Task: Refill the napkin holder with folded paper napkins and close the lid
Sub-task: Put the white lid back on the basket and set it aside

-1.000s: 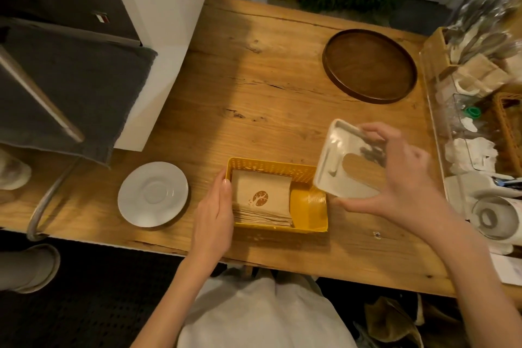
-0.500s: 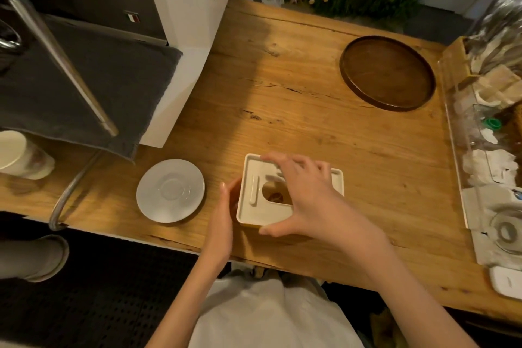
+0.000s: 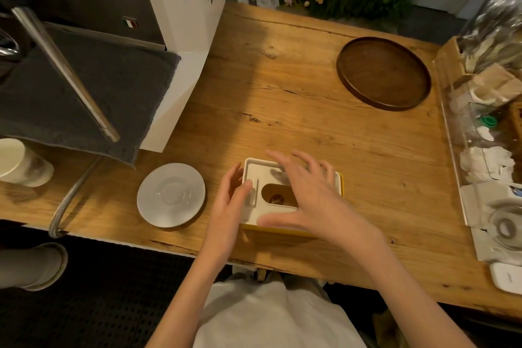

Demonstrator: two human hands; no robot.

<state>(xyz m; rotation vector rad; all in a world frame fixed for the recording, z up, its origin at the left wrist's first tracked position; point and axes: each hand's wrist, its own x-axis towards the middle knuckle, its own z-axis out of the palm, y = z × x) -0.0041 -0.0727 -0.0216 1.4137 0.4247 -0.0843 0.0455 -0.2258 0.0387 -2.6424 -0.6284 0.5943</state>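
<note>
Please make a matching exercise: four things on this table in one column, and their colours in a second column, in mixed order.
Things:
1. saucer
2. round tray
3. napkin holder's lid
4. cloth

Colours:
A. dark brown
B. grey
C. white
D. cream

Pairs: 1-C, 2-A, 3-D, 4-B

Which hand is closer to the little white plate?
Left. The left hand is just right of the saucer; the right hand is farther right, over the lid.
</note>
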